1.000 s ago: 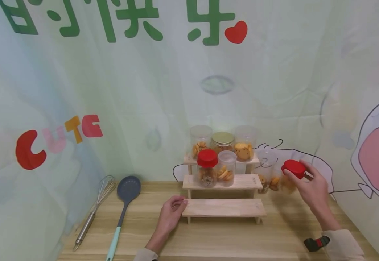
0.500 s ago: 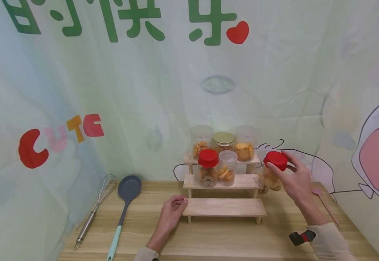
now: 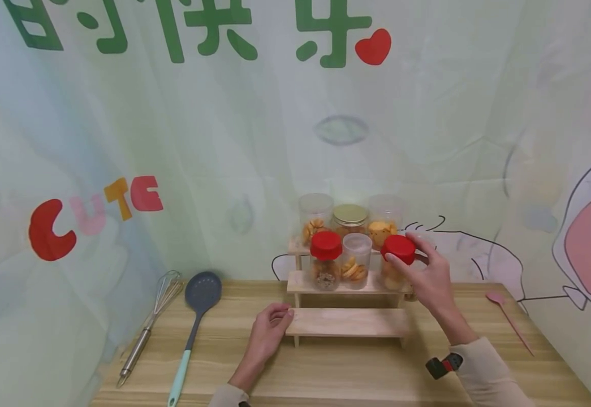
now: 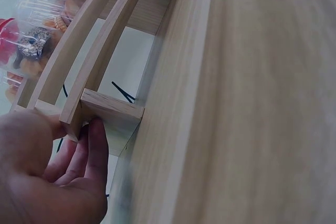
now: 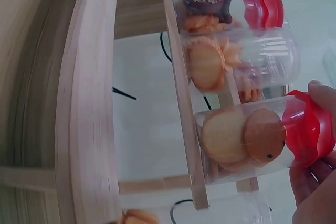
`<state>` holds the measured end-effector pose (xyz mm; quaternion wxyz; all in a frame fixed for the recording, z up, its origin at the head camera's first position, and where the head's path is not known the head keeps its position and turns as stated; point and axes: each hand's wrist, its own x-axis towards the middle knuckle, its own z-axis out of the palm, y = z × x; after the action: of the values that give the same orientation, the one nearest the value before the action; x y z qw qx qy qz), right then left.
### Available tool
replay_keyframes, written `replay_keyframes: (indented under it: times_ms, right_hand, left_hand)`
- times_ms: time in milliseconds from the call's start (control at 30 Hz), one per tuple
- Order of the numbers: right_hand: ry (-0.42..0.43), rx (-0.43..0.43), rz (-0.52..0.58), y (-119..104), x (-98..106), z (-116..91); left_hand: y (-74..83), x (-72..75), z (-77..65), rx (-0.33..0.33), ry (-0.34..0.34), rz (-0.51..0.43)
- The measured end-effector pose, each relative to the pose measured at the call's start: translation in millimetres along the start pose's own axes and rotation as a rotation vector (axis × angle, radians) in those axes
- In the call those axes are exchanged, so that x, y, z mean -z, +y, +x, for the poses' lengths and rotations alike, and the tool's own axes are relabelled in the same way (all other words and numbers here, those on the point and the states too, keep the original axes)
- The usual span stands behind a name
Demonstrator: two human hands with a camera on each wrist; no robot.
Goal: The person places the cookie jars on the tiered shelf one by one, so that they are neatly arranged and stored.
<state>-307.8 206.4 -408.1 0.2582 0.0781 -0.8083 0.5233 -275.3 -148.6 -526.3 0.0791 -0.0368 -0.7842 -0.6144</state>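
My right hand (image 3: 434, 278) grips a clear cookie jar (image 3: 393, 276) by its scalloped red lid (image 5: 310, 129). In the right wrist view the jar stands upright at the right end of the middle step, its base right at the board, with round cookies inside. Beside it are a clear-topped jar (image 3: 356, 265) and another red-lidded jar (image 3: 326, 263). My left hand (image 3: 268, 329) pinches the left end of the lowest step of the wooden tiered rack (image 3: 348, 322), fingers (image 4: 97, 153) curled under the board.
On the top step stand two clear-topped jars and a gold-lidded jar (image 3: 350, 217). A whisk (image 3: 145, 333) and a slotted skimmer (image 3: 195, 316) lie at the table's left. A thin pink spoon (image 3: 511, 325) lies at the right. A printed curtain (image 3: 254, 141) hangs close behind the rack.
My right hand has carried the red-lidded jar leftward from the table right of the rack to the right end of the middle step. The left hand stays on the lowest step.
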Motion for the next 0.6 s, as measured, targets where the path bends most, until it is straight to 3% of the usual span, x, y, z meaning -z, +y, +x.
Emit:
replay_keyframes:
  times_ms: [600]
  right_hand:
    - [0.058,-0.018,0.015,0.0,-28.7,2.2]
  left_hand:
    - [-2.4,0.4,1.4,0.015,-0.005,-0.019]
